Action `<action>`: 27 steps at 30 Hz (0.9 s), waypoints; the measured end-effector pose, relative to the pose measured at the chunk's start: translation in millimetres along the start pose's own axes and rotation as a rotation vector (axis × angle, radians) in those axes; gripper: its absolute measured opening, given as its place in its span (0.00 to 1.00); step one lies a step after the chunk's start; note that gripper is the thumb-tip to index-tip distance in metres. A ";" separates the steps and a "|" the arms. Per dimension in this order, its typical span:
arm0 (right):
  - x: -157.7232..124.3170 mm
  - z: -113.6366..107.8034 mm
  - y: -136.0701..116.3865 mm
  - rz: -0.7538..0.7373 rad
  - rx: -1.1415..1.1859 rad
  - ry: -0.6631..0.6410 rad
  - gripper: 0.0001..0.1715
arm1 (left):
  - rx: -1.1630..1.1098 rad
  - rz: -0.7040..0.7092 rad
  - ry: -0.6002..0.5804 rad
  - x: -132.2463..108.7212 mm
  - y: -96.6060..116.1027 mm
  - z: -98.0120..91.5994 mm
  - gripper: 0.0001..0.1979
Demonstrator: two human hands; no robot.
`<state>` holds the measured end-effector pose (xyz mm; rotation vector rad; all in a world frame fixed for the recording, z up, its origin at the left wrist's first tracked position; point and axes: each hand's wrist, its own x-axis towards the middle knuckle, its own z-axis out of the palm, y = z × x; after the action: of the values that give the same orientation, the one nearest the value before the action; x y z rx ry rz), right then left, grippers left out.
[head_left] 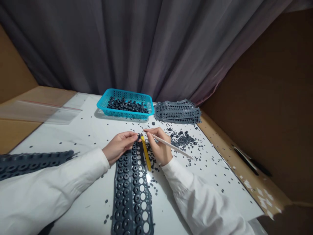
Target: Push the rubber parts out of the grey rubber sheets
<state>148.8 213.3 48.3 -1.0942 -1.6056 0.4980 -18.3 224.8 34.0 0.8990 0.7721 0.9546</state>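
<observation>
My left hand [121, 146] is closed in a pinch on a small black rubber ring [139, 136] above the far end of a moulded rubber sheet. My right hand [160, 147] is closed round a thin white stick [176, 148], its dark tip pointing towards the ring. Between the hands is a yellow strip-like tool [146, 153] with a dark pointed end; whether it is touched I cannot tell. The dark rubber sheet [130, 192] carries rows of rings, and its right-hand row shows open round holes.
A blue basket [124, 113] of small black pieces stands at the back. Beside it lie stacked perforated sheets [177, 112]. Loose black bits [183, 139] are scattered on the right. Another ringed sheet [36, 162] and clear plastic bags [46, 111] lie left.
</observation>
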 end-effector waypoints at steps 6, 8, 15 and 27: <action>-1.5 -0.4 -17.9 0.050 0.216 -0.067 0.05 | -0.027 0.027 0.008 1.4 1.8 1.0 0.17; -2.7 0.0 -20.5 0.037 0.227 -0.077 0.05 | -0.033 0.034 0.003 1.1 1.5 1.3 0.17; -6.5 2.7 -15.6 -0.009 0.222 -0.085 0.03 | -0.035 0.037 -0.011 1.6 0.6 1.1 0.16; -7.6 3.7 -12.8 -0.058 0.163 -0.060 0.03 | -0.031 0.038 -0.024 2.9 -0.9 0.0 0.15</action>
<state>140.4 201.3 52.9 -0.9158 -1.6139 0.6166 -16.8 227.2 32.8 0.8992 0.7199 0.9847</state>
